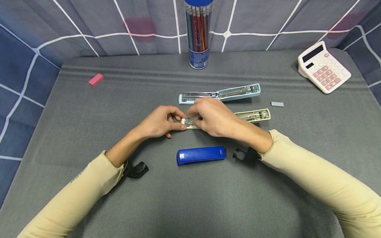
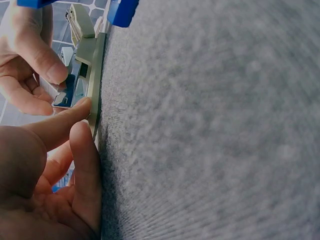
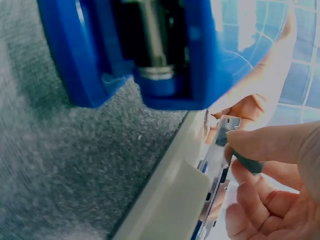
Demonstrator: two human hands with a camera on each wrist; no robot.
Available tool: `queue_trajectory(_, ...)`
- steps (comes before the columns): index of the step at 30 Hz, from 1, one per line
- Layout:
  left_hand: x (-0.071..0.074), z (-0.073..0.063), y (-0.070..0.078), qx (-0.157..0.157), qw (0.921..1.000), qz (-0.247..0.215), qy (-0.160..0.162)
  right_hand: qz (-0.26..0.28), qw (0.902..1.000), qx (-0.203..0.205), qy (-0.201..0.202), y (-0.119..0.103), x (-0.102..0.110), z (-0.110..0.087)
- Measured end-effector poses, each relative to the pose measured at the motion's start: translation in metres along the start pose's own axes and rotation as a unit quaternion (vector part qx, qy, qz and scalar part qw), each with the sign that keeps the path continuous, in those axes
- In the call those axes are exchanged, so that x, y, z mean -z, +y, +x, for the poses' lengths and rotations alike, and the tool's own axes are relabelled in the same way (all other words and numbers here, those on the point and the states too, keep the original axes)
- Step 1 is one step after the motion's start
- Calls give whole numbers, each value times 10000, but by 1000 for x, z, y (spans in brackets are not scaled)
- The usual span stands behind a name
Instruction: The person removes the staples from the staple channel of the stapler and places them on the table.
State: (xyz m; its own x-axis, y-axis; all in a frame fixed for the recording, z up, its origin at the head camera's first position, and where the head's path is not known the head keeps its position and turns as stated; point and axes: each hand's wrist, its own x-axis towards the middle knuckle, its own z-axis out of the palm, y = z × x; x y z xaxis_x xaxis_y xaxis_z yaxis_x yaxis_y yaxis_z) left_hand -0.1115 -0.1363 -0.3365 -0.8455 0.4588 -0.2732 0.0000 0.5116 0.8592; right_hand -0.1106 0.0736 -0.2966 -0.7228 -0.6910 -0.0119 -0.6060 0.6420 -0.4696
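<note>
A pale green stapler (image 1: 266, 114) lies opened out flat, its metal magazine showing. My left hand (image 1: 157, 123) holds the stapler's left end between thumb and forefinger. Over the magazine, my right hand (image 1: 216, 119) pinches a short grey strip of staples (image 3: 249, 163) between thumb and fingers. The right hand and wrist hide the middle of the stapler in the head view. In the right wrist view the strip overlaps the magazine's edge. Just behind lies a light blue stapler (image 1: 242, 93), also opened out, and a closed dark blue stapler (image 1: 201, 155) lies in front.
Another staple strip (image 1: 277, 104) lies to the right on the grey tabletop (image 1: 184, 205). A white and pink calculator (image 1: 324, 67) stands at the back right. At the back is a tube of pencils (image 1: 198, 36), and a pink eraser-like block (image 1: 96, 79) lies back left.
</note>
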Motion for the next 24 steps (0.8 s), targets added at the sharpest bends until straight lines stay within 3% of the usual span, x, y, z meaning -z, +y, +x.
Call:
queue_trajectory(5,0,0,-1,-52,10000,9,-13,-462,9986,182,-195,-3,3,2)
queue_trajectory(11,0,0,-2,-93,10000,-4,-10,-719,9969,125,-282,-10,4,2)
queue_trajectory(24,1,1,-3,-67,10000,-40,0,-1060,9943,-46,-80,-9,5,-7)
